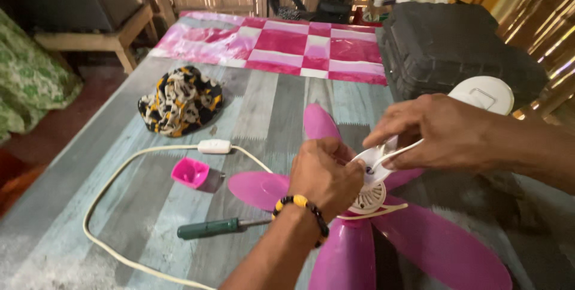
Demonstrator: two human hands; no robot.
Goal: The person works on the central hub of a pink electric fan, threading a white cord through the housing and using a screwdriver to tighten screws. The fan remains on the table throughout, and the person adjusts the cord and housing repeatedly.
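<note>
A small fan with pink blades (pixel 413 242) and a white motor hub (pixel 370 197) lies on the floor mat. My left hand (pixel 323 173), with a black and yellow bead bracelet at the wrist, closes on the white cap at the top of the hub. My right hand (pixel 440 131) pinches a white wire (pixel 402 149) that runs into the same cap. A white power cord (pixel 114 176) with an inline switch (pixel 214 146) loops away to the left. A green-handled screwdriver (pixel 209 228) lies just left of my left wrist.
A small pink plastic cup (pixel 190 172) sits near the cord. A black, yellow and white patterned cloth (pixel 179 101) is bunched farther back. A pink checkered sheet (pixel 281 44) covers the far floor. A dark block stack (pixel 455 44) and a white round cover (pixel 484 93) stand at right.
</note>
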